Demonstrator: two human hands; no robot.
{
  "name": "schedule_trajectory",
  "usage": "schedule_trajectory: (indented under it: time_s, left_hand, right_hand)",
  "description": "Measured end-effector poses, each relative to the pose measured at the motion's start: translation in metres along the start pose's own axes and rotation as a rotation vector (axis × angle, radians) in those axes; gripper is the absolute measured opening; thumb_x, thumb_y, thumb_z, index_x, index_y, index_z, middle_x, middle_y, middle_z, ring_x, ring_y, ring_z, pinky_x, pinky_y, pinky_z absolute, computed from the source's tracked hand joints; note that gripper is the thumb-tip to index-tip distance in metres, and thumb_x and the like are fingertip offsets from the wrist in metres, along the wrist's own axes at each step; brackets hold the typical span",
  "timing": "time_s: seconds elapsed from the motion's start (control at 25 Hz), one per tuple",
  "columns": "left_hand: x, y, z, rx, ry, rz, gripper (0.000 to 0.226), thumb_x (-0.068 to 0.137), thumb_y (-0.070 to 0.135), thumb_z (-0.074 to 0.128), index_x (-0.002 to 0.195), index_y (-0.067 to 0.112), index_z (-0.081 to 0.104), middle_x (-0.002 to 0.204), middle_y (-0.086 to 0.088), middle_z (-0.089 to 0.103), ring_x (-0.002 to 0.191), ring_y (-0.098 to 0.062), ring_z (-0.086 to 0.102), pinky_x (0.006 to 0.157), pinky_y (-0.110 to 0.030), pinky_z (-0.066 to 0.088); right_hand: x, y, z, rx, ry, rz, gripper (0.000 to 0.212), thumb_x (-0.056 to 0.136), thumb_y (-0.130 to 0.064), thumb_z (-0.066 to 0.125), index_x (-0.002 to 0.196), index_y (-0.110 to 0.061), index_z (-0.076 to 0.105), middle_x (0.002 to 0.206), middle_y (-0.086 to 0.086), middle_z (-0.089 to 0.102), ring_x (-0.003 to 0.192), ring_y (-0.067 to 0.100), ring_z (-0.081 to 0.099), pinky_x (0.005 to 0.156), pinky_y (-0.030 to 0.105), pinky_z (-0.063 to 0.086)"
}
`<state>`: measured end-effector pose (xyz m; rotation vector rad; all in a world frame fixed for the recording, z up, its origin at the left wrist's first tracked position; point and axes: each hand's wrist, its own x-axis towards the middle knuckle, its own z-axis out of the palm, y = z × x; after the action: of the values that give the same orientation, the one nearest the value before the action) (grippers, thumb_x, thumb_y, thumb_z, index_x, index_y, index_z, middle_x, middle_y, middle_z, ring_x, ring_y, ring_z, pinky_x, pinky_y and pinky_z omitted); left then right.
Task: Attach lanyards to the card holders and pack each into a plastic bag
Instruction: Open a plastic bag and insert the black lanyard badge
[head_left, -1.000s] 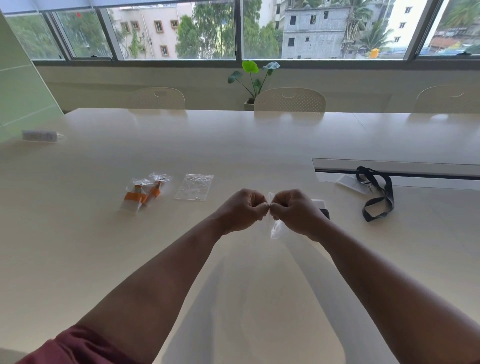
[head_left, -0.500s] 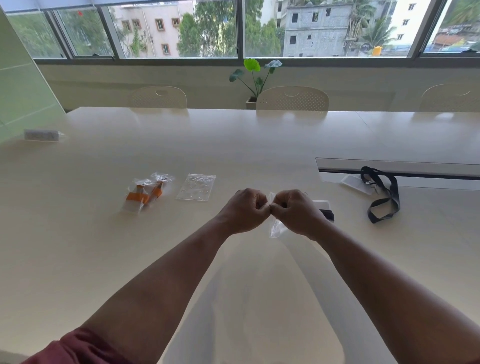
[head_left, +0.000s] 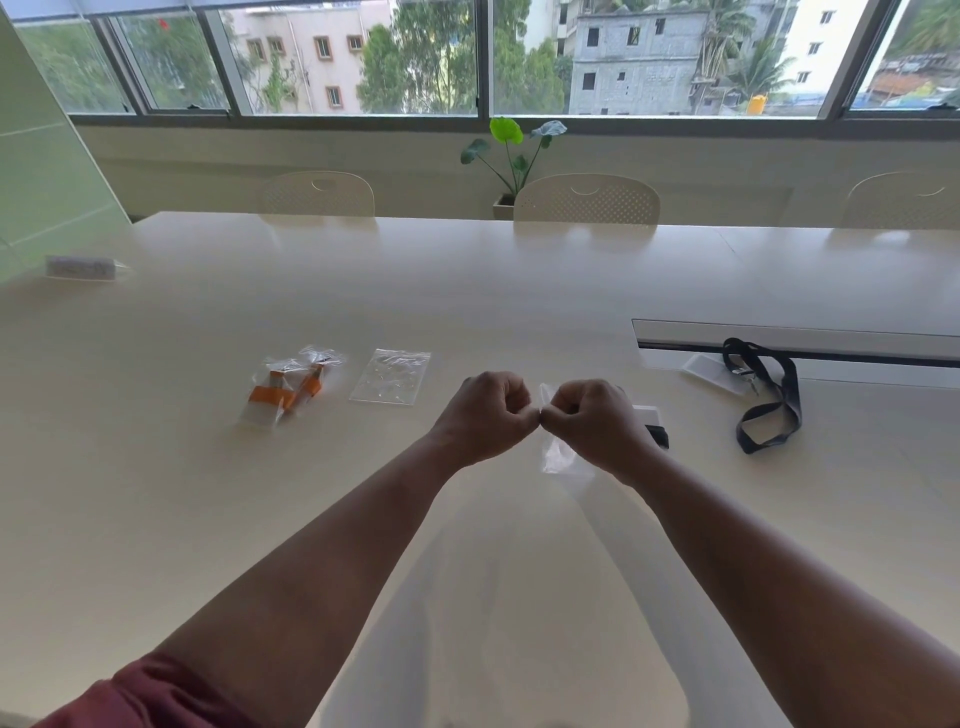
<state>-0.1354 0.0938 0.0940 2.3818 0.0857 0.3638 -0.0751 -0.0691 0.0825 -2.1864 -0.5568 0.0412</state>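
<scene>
Basically nothing's been moved in the last second: the clear plastic bag (head_left: 555, 451) is still pinched at its top edge between the curled fingers of the left hand (head_left: 483, 415) and right hand (head_left: 597, 423) above the table (head_left: 467, 291), so sealing probably isn't finished yet.

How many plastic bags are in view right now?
4, perhaps more hidden. Two packed bags overlap left of centre, an empty bag lies beside them, and one bag is pinched between the left hand and right hand.
</scene>
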Motion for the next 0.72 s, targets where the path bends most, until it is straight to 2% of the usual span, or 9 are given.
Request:
schedule_trajectory:
  time_s: [0.12, 0.24, 0.32, 0.4, 0.48, 0.6, 0.72]
  left_hand:
    - [-0.002, 0.003, 0.002, -0.04, 0.046, -0.001, 0.013, 0.079, 0.019, 0.073, 0.075, 0.017, 0.061, 0.07, 0.005, 0.066, 0.067, -0.012, 0.063, 0.059, -0.021, 0.046]
    - [-0.003, 0.004, 0.01, -0.112, 0.095, -0.047, 0.012, 0.079, 0.017, 0.074, 0.081, 0.019, 0.062, 0.069, 0.005, 0.067, 0.065, -0.012, 0.065, 0.06, -0.023, 0.051]
    - [-0.002, 0.005, 0.013, -0.252, 0.082, -0.116, 0.013, 0.079, 0.015, 0.073, 0.086, 0.018, 0.063, 0.069, 0.001, 0.069, 0.067, -0.021, 0.07, 0.064, -0.032, 0.058]
    - [-0.001, 0.004, 0.015, -0.39, 0.052, -0.172, 0.009, 0.082, 0.013, 0.07, 0.088, 0.016, 0.064, 0.069, -0.003, 0.071, 0.066, -0.026, 0.072, 0.068, -0.042, 0.062]
    - [-0.002, 0.004, 0.018, -0.462, 0.051, -0.193, 0.005, 0.088, 0.01, 0.068, 0.085, 0.014, 0.065, 0.066, 0.0, 0.069, 0.062, -0.02, 0.069, 0.069, -0.043, 0.063]
    - [-0.006, 0.001, 0.021, -0.464, 0.083, -0.198, 0.008, 0.089, 0.008, 0.07, 0.084, 0.013, 0.066, 0.072, -0.006, 0.069, 0.064, -0.018, 0.067, 0.071, -0.047, 0.061]
    - [-0.011, -0.001, 0.02, -0.393, 0.122, -0.173, 0.009, 0.084, 0.008, 0.073, 0.086, 0.014, 0.067, 0.08, -0.009, 0.071, 0.066, -0.016, 0.065, 0.069, -0.04, 0.06]
  right_hand:
    - [-0.001, -0.001, -0.002, 0.039, 0.001, 0.012, 0.018, 0.073, -0.023, 0.07, 0.059, -0.017, 0.062, 0.051, -0.008, 0.06, 0.047, 0.003, 0.047, 0.051, 0.027, 0.042]
    - [-0.003, -0.002, -0.002, 0.083, 0.012, 0.02, 0.01, 0.071, -0.021, 0.07, 0.063, -0.017, 0.065, 0.06, 0.002, 0.069, 0.053, 0.016, 0.062, 0.055, 0.039, 0.056]
    - [-0.004, -0.002, -0.001, 0.127, 0.029, 0.014, 0.009, 0.07, -0.02, 0.07, 0.064, -0.016, 0.065, 0.06, 0.003, 0.069, 0.059, 0.025, 0.069, 0.059, 0.046, 0.059]
    - [-0.006, -0.001, 0.0, 0.151, 0.054, 0.0, 0.01, 0.069, -0.021, 0.07, 0.064, -0.016, 0.064, 0.059, 0.004, 0.068, 0.061, 0.029, 0.068, 0.057, 0.048, 0.057]
    - [-0.006, 0.001, 0.002, 0.162, 0.082, -0.009, 0.011, 0.07, -0.02, 0.072, 0.066, -0.015, 0.062, 0.062, 0.007, 0.066, 0.058, 0.029, 0.063, 0.055, 0.046, 0.055]
    - [-0.009, 0.002, 0.01, 0.224, 0.09, 0.025, 0.015, 0.071, -0.018, 0.075, 0.077, -0.021, 0.062, 0.07, 0.006, 0.066, 0.059, 0.015, 0.056, 0.054, 0.039, 0.05]
    - [-0.01, 0.001, 0.019, 0.221, 0.091, 0.055, 0.018, 0.075, -0.02, 0.075, 0.085, -0.027, 0.061, 0.069, -0.005, 0.064, 0.056, 0.007, 0.053, 0.054, 0.028, 0.045]
